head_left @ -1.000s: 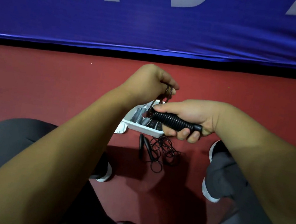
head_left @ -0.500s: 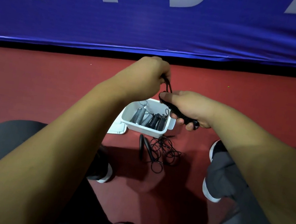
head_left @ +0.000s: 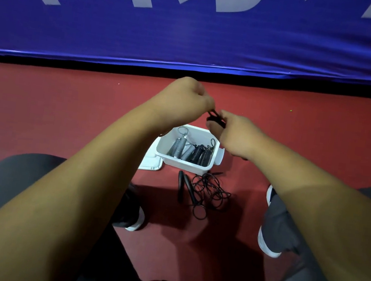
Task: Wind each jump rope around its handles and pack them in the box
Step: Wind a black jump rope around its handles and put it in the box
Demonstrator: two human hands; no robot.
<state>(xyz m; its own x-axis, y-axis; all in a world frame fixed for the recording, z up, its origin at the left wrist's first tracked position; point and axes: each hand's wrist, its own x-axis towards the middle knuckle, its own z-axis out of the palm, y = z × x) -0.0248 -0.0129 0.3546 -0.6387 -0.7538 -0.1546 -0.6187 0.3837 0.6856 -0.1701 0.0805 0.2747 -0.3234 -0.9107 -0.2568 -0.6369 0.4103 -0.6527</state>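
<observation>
The left hand pinches the cord end while the right hand grips the wound black jump rope above the white plastic box, probably to tuck it tight. A loose black cord jump rope waits on the red floor, just nearer.

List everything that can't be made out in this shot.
Head view: the held jump rope is mostly hidden by the left hand and right hand, so its winding cannot be judged.
The wound ropes in the box overlap and are too small to count.
The banner lettering is cut off by the top edge.
</observation>
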